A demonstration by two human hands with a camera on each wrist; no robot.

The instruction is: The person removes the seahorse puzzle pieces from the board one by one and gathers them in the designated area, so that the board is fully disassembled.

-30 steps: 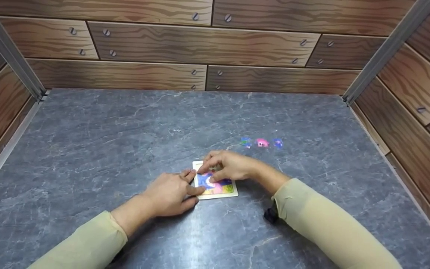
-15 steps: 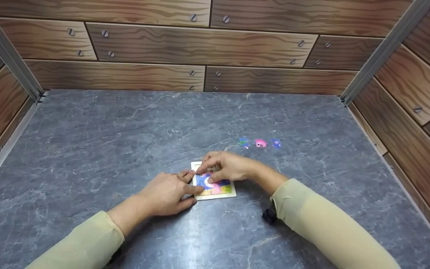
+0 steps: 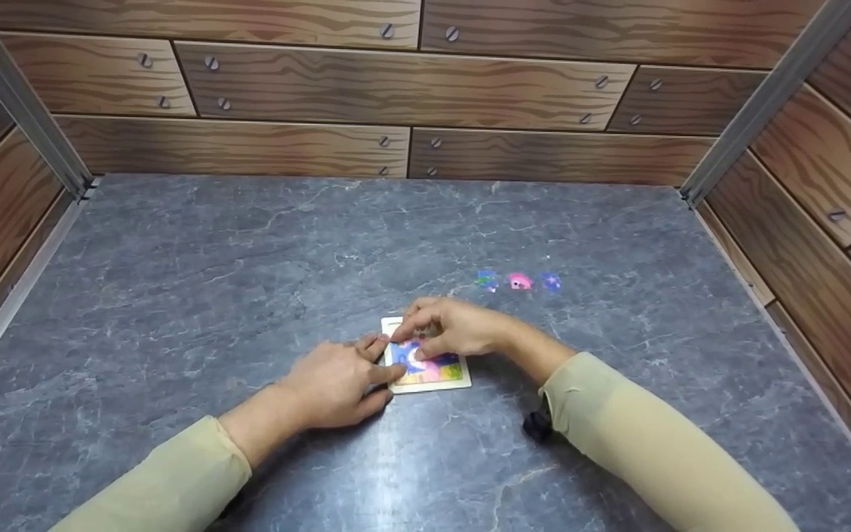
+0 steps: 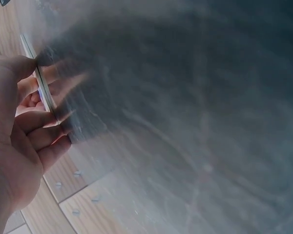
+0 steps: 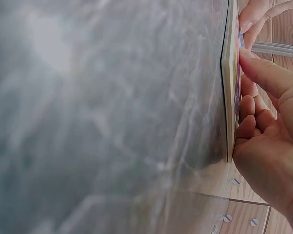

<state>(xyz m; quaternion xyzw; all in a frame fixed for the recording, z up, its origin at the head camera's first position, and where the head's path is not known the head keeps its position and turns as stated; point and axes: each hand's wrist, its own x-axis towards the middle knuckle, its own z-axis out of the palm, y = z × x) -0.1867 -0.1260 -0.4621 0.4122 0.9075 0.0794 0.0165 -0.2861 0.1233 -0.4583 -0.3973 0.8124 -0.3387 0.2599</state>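
Note:
A small jigsaw puzzle (image 3: 431,375) in a pale tray frame (image 3: 462,383) lies on the grey marbled table, its picture blue, pink and yellow-green. My left hand (image 3: 337,380) is at its left side: the index finger reaches onto the picture, and the thumb and other fingertips touch the frame's edge. Over the upper part of the tray, my right hand (image 3: 462,329) is bent, with thumb and index finger on a blue puzzle piece (image 5: 241,39) at the left of the picture. That hand covers much of the tray's top half. Both wrist views show the frame (image 5: 228,97) edge-on.
Beyond the right hand, three loose puzzle pieces lie in a row: a blue-green one (image 3: 486,280), a pink one (image 3: 520,281) and a blue-purple one (image 3: 551,281). Wood-patterned walls (image 3: 403,89) with metal corner posts (image 3: 765,111) enclose the table at the back and sides.
The head view shifts slightly. Both hands stay in nearly the same place on the puzzle, and the three loose pieces have not moved.

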